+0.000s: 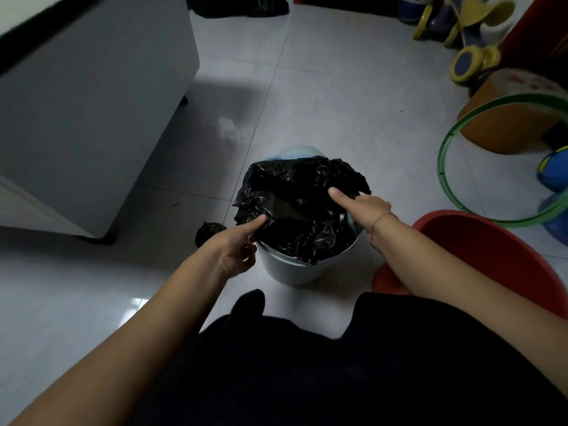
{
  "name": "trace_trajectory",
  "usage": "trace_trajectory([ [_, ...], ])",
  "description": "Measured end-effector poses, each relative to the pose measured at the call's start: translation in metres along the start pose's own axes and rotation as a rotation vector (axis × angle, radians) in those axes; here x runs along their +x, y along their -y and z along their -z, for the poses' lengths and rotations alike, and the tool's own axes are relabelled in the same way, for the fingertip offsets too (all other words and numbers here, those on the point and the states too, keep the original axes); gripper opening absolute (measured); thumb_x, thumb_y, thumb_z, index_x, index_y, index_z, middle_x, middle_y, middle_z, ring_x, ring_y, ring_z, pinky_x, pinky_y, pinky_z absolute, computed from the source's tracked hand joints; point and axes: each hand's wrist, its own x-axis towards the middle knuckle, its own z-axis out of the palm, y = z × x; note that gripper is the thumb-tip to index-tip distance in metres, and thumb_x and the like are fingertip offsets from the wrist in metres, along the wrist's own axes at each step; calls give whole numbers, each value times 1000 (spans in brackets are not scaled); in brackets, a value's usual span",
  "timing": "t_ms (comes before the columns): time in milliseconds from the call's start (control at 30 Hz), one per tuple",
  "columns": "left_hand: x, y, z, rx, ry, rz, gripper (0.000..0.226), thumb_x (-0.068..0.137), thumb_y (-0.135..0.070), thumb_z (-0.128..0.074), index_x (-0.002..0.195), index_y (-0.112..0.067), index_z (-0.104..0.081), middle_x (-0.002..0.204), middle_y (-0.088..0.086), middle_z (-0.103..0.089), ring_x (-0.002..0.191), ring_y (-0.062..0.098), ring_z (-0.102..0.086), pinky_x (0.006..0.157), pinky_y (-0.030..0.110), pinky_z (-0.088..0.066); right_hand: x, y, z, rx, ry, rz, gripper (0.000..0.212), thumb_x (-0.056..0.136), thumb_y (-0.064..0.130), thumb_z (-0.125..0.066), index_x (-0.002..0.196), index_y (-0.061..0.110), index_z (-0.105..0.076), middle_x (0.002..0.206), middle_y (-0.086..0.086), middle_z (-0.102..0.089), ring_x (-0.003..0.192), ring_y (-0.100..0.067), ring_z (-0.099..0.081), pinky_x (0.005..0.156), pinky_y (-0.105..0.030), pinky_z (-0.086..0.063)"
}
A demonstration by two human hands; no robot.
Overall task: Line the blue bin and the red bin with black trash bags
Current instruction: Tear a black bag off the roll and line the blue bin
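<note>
A pale blue bin point(289, 269) stands on the tiled floor in front of me. A crumpled black trash bag point(295, 207) lies bunched over its mouth, hanging past the rim at the left and back. My left hand point(236, 241) pinches the bag's left edge at the rim. My right hand point(359, 207) grips the bag at the right side, thumb stretched across it. The red bin point(479, 250) stands just right of the blue one, under my right forearm, with nothing visible inside it.
A roll of black bags point(209, 232) lies on the floor left of the blue bin. A white appliance point(92, 112) fills the left. A green hoop point(479, 198), an orange stool point(510, 118) and toys crowd the right. My dark-clothed knees are at the bottom.
</note>
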Motion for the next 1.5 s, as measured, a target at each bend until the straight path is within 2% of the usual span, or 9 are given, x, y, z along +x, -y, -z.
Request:
trace_trajectory([
  [100, -1, 5, -1, -18, -4, 6, 27, 76, -38, -74, 69, -20, -54, 55, -8, -46, 60, 8, -42, 59, 21, -39, 20, -9, -9, 131, -5, -25, 94, 23, 78, -73, 95, 19, -70, 109, -6, -65, 106, -31, -60, 92, -42, -52],
  [267, -4, 18, 0, -98, 42, 18, 30, 81, -39, -69, 67, -17, -53, 48, -6, -53, 66, 10, -53, 66, 22, -43, 0, -15, 9, 664, 13, -120, 13, 83, 21, -70, 78, 13, -60, 72, -2, -63, 58, -10, -62, 52, -20, -53],
  [600, 3, 25, -2, -232, 56, -109, 20, 91, -28, -58, 78, -13, -54, 43, -5, -49, 47, 5, -56, 71, 24, -57, -5, -46, 3, 1171, 117, -225, 11, 94, 10, -52, 89, 6, -61, 66, -7, -73, 59, -15, -71, 62, -31, -58],
  [800, 6, 26, 0, -327, 23, -158, 23, 97, -27, -49, 82, -10, -54, 31, -2, -42, 38, 2, -55, 68, 22, -56, 21, -49, -21, 1087, 5, -368, 18, 94, 29, -53, 96, 12, -58, 62, -9, -71, 49, -21, -69, 42, -32, -55],
  [900, 12, 28, 3, -331, 8, -177, 23, 96, -25, -50, 81, -8, -53, 33, -4, -37, 39, 4, -55, 63, 22, -58, 41, -37, -18, 1036, -22, -325, 31, 83, 42, -65, 93, 14, -56, 85, -4, -65, 64, -17, -66, 52, -31, -59],
  [1033, 17, 32, 8, -292, 15, -233, 20, 97, -18, -49, 82, -5, -51, 36, -4, -45, 43, 6, -58, 66, 23, -59, 65, -21, -11, 964, -62, -299, 24, 82, 34, -70, 78, 16, -54, 68, 2, -47, 57, -8, -49, 46, -20, -53],
  [1167, 18, 46, 10, -256, 33, -255, 17, 96, -12, -49, 82, -4, -56, 49, 0, -62, 50, 8, -63, 59, 21, -58, 84, -25, -23, 738, -15, -282, 32, 74, 42, -74, 75, 15, -58, 83, -8, -60, 73, -22, -60, 75, -38, -56],
  [1367, 29, 61, 16, -186, 4, -200, 21, 93, -9, -53, 73, -3, -54, 43, 1, -58, 47, 10, -64, 56, 21, -58, 92, -32, -31, 515, -30, -287, 32, 81, 38, -67, 69, 12, -53, 80, -12, -55, 70, -22, -52, 63, -31, -43],
  [1500, 27, 62, 11, -267, 28, -169, 17, 94, -12, -51, 80, -5, -56, 50, 2, -64, 52, 10, -67, 60, 22, -58, 92, -34, -31, 565, -29, -325, 43, 67, 49, -77, 80, 12, -61, 85, -9, -64, 77, -21, -60, 77, -32, -51],
])
